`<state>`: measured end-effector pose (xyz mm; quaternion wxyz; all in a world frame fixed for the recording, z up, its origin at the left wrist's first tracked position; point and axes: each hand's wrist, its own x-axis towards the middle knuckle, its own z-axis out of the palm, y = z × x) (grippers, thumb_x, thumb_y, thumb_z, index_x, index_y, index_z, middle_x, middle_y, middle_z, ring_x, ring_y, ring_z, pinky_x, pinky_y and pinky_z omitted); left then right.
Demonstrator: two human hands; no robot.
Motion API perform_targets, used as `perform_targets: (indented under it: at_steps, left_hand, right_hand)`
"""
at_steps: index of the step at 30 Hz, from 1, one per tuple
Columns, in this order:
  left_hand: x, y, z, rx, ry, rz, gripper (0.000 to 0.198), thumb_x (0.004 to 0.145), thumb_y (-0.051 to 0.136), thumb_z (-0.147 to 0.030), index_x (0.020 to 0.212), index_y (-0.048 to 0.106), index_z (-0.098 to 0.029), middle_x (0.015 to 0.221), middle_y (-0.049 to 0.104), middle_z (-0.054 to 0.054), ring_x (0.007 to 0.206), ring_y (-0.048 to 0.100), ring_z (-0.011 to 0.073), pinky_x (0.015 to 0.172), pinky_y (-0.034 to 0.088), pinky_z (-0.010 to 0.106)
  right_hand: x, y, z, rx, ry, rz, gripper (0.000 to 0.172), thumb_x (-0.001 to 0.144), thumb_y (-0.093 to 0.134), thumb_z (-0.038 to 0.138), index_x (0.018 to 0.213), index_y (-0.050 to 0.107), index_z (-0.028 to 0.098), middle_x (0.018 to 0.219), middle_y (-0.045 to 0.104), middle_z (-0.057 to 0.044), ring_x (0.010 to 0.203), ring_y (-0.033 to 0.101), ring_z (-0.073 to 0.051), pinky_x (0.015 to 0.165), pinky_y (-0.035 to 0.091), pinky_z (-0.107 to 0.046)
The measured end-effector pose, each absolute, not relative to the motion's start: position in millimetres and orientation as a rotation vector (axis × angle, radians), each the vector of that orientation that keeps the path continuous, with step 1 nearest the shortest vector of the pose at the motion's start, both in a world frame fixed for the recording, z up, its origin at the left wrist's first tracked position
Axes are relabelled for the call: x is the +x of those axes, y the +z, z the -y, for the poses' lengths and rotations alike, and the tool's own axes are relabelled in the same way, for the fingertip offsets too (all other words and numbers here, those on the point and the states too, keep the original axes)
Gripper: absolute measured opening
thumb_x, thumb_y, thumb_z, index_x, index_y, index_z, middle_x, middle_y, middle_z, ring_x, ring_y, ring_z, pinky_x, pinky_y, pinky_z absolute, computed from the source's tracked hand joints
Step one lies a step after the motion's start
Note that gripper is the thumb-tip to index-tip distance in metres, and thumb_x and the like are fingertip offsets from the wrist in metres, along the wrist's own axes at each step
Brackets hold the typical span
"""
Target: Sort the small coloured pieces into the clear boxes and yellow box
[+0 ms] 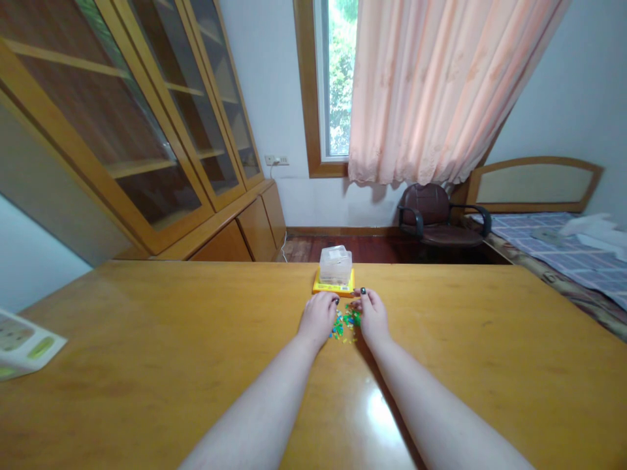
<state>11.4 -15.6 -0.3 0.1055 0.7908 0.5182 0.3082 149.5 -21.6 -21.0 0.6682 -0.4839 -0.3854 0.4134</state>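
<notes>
Small green, blue and yellow pieces [349,318] lie scattered on the wooden table between my hands. My left hand [319,316] rests at the left edge of the pieces, its fingers curled together; anything in them is too small or hidden to name. On the right, my right hand [372,314] is just above the pieces, thumb and fingers bent towards each other, and whatever may be between them cannot be made out. Just beyond both hands, a clear plastic box [336,264] stands on a flat yellow box [326,287].
The wooden table [147,339] spans the foreground. A white and green object [29,343] sits at its left edge. Behind are glass-door cabinets [186,117], a brown chair [431,215], a bed [558,248] and a pink curtain [421,91].
</notes>
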Motion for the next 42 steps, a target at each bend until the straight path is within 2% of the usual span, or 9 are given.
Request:
perform_targets:
  at_steps: [5,8,11,16,21,27,31,36,42]
  left_hand:
    - [14.1,3.5,33.8,2.448,0.723,-1.548,0.022,0.085,0.042,-0.022,0.098,0.059,-0.021,0.100,0.062,0.005,0.096,0.053,0.0177,0.088,0.040,0.033]
    - [21.5,-1.8,45.3,2.373,0.619,-1.945,0.036,0.084,0.045,-0.033,0.116,0.052,-0.020,0.125,0.050,0.012,0.121,0.038,0.0280,0.101,0.026,0.047]
    - [29.3,-11.0,50.0,2.176,0.407,-2.196,0.056,0.081,0.045,-0.045,0.129,0.041,-0.017,0.139,0.034,0.019,0.129,0.024,0.0374,0.100,0.017,0.060]
    - [32.5,-17.6,46.9,2.276,0.304,-1.977,0.062,0.082,0.041,-0.047,0.135,0.032,-0.015,0.142,0.030,0.017,0.130,0.027,0.0307,0.106,0.020,0.047]
    - [31.5,-13.0,44.3,2.372,0.319,-1.779,0.058,0.082,0.041,-0.044,0.133,0.035,-0.017,0.142,0.032,0.012,0.131,0.025,0.0279,0.108,0.019,0.045]
    - [32.3,-9.0,42.7,2.464,0.342,-1.511,0.054,0.081,0.043,-0.033,0.133,0.036,-0.018,0.139,0.038,0.008,0.129,0.031,0.0217,0.109,0.021,0.038]
    - [31.9,-10.1,44.1,2.457,0.401,-1.630,0.053,0.081,0.044,-0.037,0.131,0.038,-0.021,0.141,0.035,0.007,0.131,0.027,0.0241,0.109,0.019,0.041]
    - [33.4,-16.0,46.5,2.201,0.350,-2.064,0.064,0.081,0.042,-0.045,0.135,0.030,-0.013,0.142,0.028,0.019,0.131,0.024,0.0319,0.106,0.018,0.048]
    - [37.5,-16.3,47.9,2.422,0.287,-1.711,0.066,0.080,0.045,-0.045,0.137,0.026,-0.019,0.144,0.026,0.014,0.133,0.022,0.0278,0.108,0.017,0.045]
  right_hand:
    - [151.2,-21.3,20.4,-1.072,0.963,0.830,0.034,0.074,0.054,0.051,0.084,0.059,0.019,0.072,0.061,-0.001,0.060,0.054,-0.013,0.059,0.044,-0.027]
    - [151.5,-19.5,21.2,-1.071,0.975,0.817,0.034,0.075,0.054,0.051,0.084,0.058,0.019,0.074,0.061,-0.001,0.059,0.054,-0.012,0.058,0.044,-0.026]
    - [151.2,-17.3,21.9,-1.068,0.969,0.813,0.035,0.075,0.054,0.052,0.084,0.058,0.018,0.078,0.061,-0.001,0.058,0.053,-0.011,0.057,0.043,-0.025]
    - [152.4,-20.2,17.1,-1.074,0.956,0.754,0.035,0.072,0.056,0.053,0.080,0.059,0.018,0.076,0.062,-0.002,0.061,0.056,-0.012,0.060,0.045,-0.027]
    - [154.2,-27.3,9.6,-1.071,1.019,0.673,0.034,0.067,0.059,0.052,0.074,0.060,0.019,0.072,0.064,-0.002,0.070,0.061,-0.016,0.070,0.047,-0.030]
    - [147.9,-26.4,10.0,-0.997,1.212,0.649,0.033,0.062,0.062,0.050,0.072,0.061,0.019,0.071,0.065,-0.003,0.069,0.062,-0.017,0.070,0.048,-0.031]
    - [149.0,-24.9,11.1,-0.986,1.148,0.611,0.030,0.066,0.059,0.048,0.075,0.061,0.019,0.075,0.066,-0.003,0.072,0.062,-0.017,0.073,0.048,-0.031]
    - [152.6,-26.8,9.4,-1.002,1.060,0.518,0.024,0.070,0.056,0.043,0.074,0.060,0.019,0.076,0.066,-0.002,0.078,0.062,-0.016,0.080,0.047,-0.031]
    - [145.0,-27.1,10.1,-0.901,1.235,0.452,0.028,0.070,0.055,0.047,0.072,0.058,0.020,0.075,0.066,-0.003,0.080,0.063,-0.018,0.079,0.047,-0.032]
